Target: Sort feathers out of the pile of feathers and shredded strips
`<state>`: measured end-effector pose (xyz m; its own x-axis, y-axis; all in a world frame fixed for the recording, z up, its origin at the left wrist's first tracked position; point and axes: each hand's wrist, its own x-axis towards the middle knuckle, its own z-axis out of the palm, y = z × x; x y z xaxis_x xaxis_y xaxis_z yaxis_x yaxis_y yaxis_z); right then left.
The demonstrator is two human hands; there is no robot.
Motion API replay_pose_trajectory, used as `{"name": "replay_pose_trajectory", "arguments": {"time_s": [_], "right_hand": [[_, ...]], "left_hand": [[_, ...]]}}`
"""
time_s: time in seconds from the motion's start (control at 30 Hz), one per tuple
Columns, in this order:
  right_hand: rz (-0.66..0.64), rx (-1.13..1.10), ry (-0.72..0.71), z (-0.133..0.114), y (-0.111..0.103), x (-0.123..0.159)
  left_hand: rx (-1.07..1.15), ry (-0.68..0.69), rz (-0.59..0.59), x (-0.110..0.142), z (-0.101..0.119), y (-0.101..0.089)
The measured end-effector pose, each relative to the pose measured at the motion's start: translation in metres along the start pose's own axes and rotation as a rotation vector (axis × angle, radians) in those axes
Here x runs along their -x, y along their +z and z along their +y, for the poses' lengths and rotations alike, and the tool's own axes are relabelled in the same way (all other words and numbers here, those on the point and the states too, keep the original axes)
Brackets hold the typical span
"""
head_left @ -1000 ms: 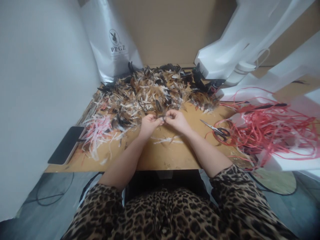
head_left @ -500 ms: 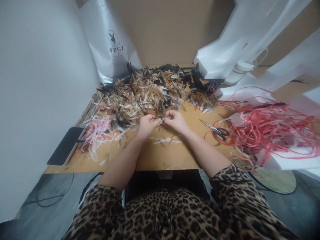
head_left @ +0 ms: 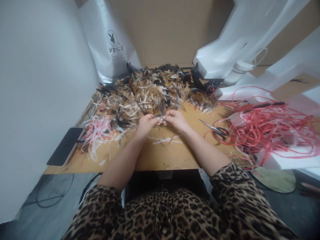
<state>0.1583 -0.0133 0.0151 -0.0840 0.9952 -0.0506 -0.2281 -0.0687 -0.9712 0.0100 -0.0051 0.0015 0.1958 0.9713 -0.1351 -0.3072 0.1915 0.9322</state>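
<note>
Hands? Where, holding what?

Left hand (head_left: 146, 126) and right hand (head_left: 178, 120) meet mid-table, just in front of the feather pile (head_left: 147, 95). Both curled, thumb to forefinger, pinch closed right up.

On what?

Small feather tuft (head_left: 162, 108), brown, gripped at its lower end by both sets of fingertips. Free end points away from the person, over the pile's near edge. Pale bit at the pinch too, too small to identify.

Between the forearms?

White strips (head_left: 167, 140), flat on the table (head_left: 170, 161), nearer the person than the hands.

Right side?

Scissors (head_left: 219, 132) on the tabletop, points toward the pile, handles at the edge of the red ribbon tangle (head_left: 272, 130). White bottle (head_left: 236, 73) farther back, tilted in view.

Left side?

Pink-and-white strips (head_left: 96, 128) bunched by the pile's near left corner. Phone (head_left: 65, 146) just beside them, screen up and dark. Silver PPGZ bag (head_left: 105, 23) behind the pile's left end.
</note>
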Motion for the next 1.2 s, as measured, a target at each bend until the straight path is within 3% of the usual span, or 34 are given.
{"name": "replay_pose_trajectory", "arguments": {"time_s": [0.27, 0.53, 0.73, 0.97, 1.2], "right_hand": [[0.023, 0.115, -0.036, 0.000, 0.000, 0.002], [0.064, 0.075, -0.038, 0.007, 0.004, 0.000], [0.098, -0.017, -0.006, 0.013, 0.007, -0.003], [0.134, -0.018, -0.042, 0.010, 0.007, -0.002], [0.102, 0.024, -0.057, 0.012, 0.006, -0.003]], "left_hand": [[-0.088, 0.024, 0.045, 0.000, 0.002, 0.002], [0.003, -0.041, 0.070, 0.000, 0.001, 0.003], [-0.021, 0.027, 0.092, -0.002, -0.001, 0.002], [-0.027, 0.040, -0.020, 0.000, 0.003, 0.002], [-0.053, 0.054, -0.008, -0.004, 0.000, -0.003]]}}
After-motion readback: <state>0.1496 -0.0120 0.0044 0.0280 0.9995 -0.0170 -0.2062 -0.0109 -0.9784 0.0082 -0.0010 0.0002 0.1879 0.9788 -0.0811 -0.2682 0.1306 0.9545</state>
